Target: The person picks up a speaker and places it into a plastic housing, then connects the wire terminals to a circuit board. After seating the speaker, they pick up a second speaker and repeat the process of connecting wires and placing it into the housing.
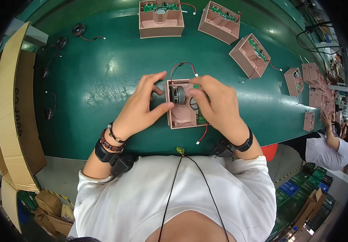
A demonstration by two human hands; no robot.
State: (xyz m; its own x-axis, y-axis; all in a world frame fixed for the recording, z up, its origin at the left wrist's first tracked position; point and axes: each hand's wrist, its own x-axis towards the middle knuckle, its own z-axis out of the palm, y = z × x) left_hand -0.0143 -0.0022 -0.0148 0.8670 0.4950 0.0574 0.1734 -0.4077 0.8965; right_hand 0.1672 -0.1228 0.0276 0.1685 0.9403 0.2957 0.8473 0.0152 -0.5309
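Observation:
A pink open box [183, 122] lies on the green table in front of me, with a round black-and-grey speaker [178, 96] upright inside its left wall. My left hand [143, 103] is at that wall, its fingers spread and its thumb tip close to the speaker's lower edge. Over the right part of the box my right hand [216, 99] curls round its far edge, thumb inside. It partly covers a green circuit board [200, 117]. A red and black wire [183, 63] with a white plug loops beyond the box, and a red wire [205, 135] hangs out nearer me.
Similar pink boxes with circuit boards [161, 30] stand along the far side and right. Several loose wired speakers [78, 29] lie at the left. A tall cardboard box [24, 109] borders the table's left end. Another person [328, 149] works at the right.

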